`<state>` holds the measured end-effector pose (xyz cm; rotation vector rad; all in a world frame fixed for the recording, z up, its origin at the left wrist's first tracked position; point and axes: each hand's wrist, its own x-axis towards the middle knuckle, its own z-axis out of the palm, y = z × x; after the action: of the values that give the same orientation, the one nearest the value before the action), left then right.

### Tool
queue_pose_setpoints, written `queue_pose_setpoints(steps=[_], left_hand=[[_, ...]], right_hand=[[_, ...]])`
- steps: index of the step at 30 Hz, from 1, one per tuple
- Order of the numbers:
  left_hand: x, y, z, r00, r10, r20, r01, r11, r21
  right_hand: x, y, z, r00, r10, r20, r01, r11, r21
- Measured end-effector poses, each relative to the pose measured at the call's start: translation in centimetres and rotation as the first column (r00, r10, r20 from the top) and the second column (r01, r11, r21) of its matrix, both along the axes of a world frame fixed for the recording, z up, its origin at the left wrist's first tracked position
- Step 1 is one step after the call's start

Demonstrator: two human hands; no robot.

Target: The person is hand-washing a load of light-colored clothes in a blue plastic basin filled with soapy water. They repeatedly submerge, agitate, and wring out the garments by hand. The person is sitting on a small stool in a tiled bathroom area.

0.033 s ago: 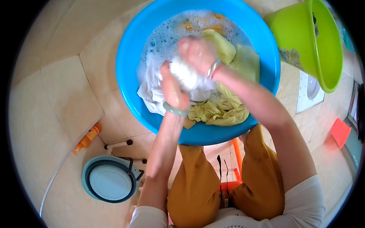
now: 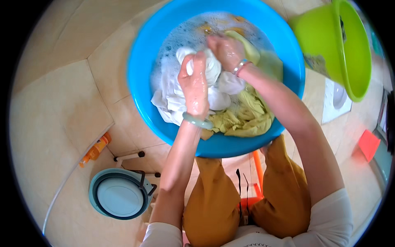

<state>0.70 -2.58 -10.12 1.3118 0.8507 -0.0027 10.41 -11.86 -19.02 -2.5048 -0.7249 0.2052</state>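
Note:
A large blue basin holds soapy water and wet clothes. My left hand is closed round a bunched white cloth, with folds bulging out above the thumb. Just to its right, my right hand has its fingers curled against the same cloth; they are slightly blurred and partly hidden. More white fabric spreads below and left of my left hand. Pale yellow-green cloth lies crumpled at the near right side of the basin. Mustard-coloured fabric shows through the suds at the far side.
A lime-green bucket leans at the right, beside a white floor fixture. To the left are an orange bottle, a thin hose and a grey-blue folding basin. A red-orange object is at far right.
My left hand has turned more upright and shifted slightly right. My right hand has moved a little right and down, and the white cloth between them now bulges up more clearly.

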Motion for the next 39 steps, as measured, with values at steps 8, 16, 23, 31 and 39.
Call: queue_pose_setpoints(steps=[8, 16, 23, 31, 39], left_hand=[[0.0, 7.3, -10.1, 0.922, 0.384, 0.046, -0.341, 0.863, -0.372], [2.2, 7.2, -14.0, 0.949, 0.313, -0.035, -0.308, 0.901, -0.305], [1.4, 8.3, -10.4, 0.998, 0.065, -0.011, -0.049, 0.617, -0.785], [1.7, 4.4, -1.8, 0.936, 0.291, 0.200, -0.029, 0.629, -0.777], [1.4, 4.3, 0.0, 0.932, 0.316, 0.179, -0.039, 0.578, -0.815]], right_hand=[[-2.8, 1.1, 0.0, 0.974, 0.198, 0.111, -0.192, 0.980, -0.056], [-1.3, 2.4, -6.2, 0.965, 0.032, -0.259, -0.046, 0.998, -0.049], [-5.2, 1.5, 2.2, 0.917, 0.333, 0.221, -0.390, 0.864, 0.318], [-10.5, 2.7, 11.2, 0.907, 0.333, 0.260, -0.413, 0.825, 0.386], [-7.9, 4.5, 11.3, 0.906, 0.028, 0.423, -0.299, 0.749, 0.591]])
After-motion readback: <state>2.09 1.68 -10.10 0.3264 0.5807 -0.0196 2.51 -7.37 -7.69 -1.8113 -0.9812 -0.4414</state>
